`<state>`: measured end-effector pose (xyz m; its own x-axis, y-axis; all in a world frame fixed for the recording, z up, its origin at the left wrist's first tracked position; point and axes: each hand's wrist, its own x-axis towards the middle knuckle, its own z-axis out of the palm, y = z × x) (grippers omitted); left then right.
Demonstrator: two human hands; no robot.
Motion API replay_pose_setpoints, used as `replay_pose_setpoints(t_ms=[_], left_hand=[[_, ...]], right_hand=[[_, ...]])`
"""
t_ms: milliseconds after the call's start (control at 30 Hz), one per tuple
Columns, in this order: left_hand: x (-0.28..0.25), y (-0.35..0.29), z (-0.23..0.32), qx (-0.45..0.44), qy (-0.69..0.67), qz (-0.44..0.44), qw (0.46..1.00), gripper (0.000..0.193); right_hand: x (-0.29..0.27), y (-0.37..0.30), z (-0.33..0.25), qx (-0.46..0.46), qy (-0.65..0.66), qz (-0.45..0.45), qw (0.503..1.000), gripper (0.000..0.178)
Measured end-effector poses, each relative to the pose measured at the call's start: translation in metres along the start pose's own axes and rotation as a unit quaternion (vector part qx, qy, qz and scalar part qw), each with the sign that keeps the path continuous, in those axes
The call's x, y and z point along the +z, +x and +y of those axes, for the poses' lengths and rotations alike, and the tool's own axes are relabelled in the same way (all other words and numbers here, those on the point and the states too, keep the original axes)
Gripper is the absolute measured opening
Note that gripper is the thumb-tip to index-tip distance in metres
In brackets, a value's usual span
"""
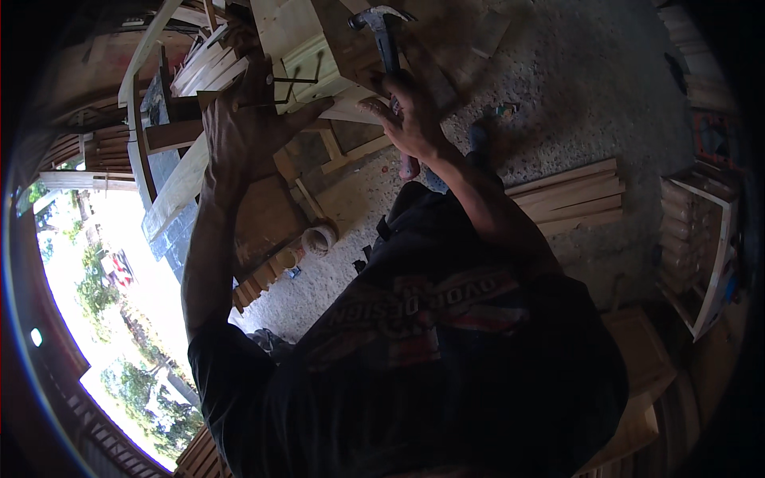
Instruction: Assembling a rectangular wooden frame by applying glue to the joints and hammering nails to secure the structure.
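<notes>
My right hand (412,123) grips a claw hammer (386,48) around its handle, with the metal head up at the far side and the reddish handle end showing below my hand. The thumb sticks out to the left. My left hand (239,127) is stretched forward against a pale wooden piece of work (307,60), its thumb spread out to the right and its fingers partly lost in shadow. Thin dark rods (296,80) show on the wood beside the left fingers; their kind is unclear. A light board (351,107) lies between the two hands.
Pale wooden slats (570,195) lie on the rough concrete floor (558,103) at the right. Left of my left arm are a long board (179,191) and a bundle of wood strips (209,68). A round container (319,239) stands below the work. A wooden frame (717,263) stands far right.
</notes>
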<state>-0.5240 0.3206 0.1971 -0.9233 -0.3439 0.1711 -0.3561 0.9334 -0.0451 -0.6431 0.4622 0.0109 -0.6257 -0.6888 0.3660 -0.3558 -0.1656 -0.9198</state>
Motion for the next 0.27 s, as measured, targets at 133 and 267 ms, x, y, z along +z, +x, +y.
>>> replay_pose_setpoints(t_ms=[133,267], left_hand=[[-0.0025,0.0050,0.0034,-0.013,0.026,-0.027,0.999,0.077],[-0.0043,0.0031,0.0048,-0.032,0.029,-0.053,0.998,0.082]], right_hand=[[-0.0027,-0.0008,0.0002,0.015,-0.026,-0.016,0.999,0.041],[-0.0017,-0.0007,0.0017,-0.012,-0.024,-0.010,1.000,0.041]])
